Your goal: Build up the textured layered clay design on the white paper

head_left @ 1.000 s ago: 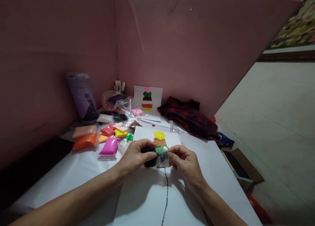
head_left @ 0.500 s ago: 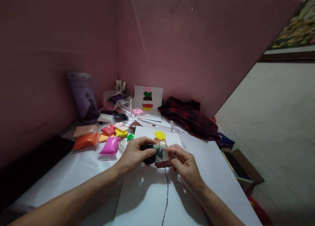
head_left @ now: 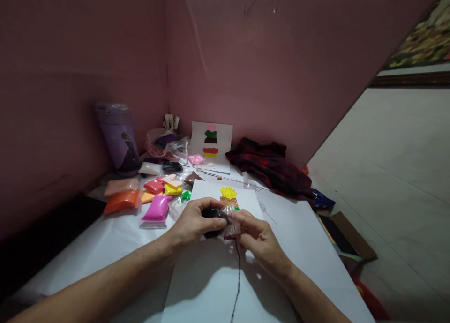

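Between my hands is a clear plastic bag of black modelling clay [head_left: 215, 230], held above a white sheet [head_left: 207, 276]. My left hand [head_left: 194, 221] is closed round the clay-filled side, thumb in front. With closed fingers, my right hand [head_left: 258, 233] pinches the loose clear end of the bag. Behind the bag, partly hidden, the sheet carries a yellow clay tuft [head_left: 228, 193] over an orange-brown textured band [head_left: 229, 202]. A bit of green shows beside my right fingers. A thin dark twisted strand [head_left: 238, 276] runs down the sheet below the bag.
Several clay packets, including a magenta one [head_left: 157, 208] and an orange one [head_left: 122, 202], lie at the left. A purple tumbler [head_left: 117, 140] stands behind them. A colour-striped card [head_left: 221, 145] leans at the back, beside dark red plaid cloth [head_left: 270, 166]. Pink walls enclose the table's back.
The bag has tilted and bunched up between my hands, now covering more of the brown clay behind it. My right hand has shifted slightly; my left keeps its hold.
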A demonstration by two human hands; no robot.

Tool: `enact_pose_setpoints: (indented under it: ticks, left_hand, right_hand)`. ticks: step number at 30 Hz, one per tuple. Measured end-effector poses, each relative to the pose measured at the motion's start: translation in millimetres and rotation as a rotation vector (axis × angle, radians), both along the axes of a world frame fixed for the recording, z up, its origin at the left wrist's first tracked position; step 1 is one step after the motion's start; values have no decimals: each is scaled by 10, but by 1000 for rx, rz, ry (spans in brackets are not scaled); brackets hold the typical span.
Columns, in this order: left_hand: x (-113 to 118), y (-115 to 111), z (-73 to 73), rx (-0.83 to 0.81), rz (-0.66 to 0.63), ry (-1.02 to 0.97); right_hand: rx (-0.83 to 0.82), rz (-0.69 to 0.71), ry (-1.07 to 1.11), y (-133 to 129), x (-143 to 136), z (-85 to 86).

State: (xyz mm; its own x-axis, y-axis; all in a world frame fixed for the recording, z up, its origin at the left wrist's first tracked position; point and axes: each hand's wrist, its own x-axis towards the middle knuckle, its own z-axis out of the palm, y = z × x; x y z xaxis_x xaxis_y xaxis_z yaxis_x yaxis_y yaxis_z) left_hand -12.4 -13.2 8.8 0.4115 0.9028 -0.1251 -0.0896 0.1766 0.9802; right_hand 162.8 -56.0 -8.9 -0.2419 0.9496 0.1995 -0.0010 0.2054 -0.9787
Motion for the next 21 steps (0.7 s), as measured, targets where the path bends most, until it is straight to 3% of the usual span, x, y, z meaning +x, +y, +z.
enact_pose_setpoints:
  ticks: [4, 9, 15, 21]
  left_hand:
    - [-24, 11, -1, -18, 49, 3]
    - [-31, 19, -21, -21, 28, -25]
    - [-4, -4, 15, -56, 38, 24]
    - [7, -28, 48, -70, 57, 20]
  right_hand:
    - [-18, -101, 39, 21, 37, -40]
    - [0, 31, 18, 8, 17, -28]
    - [99, 55, -143, -21, -15, -41]
    - [8, -221, 50, -30, 42, -46]
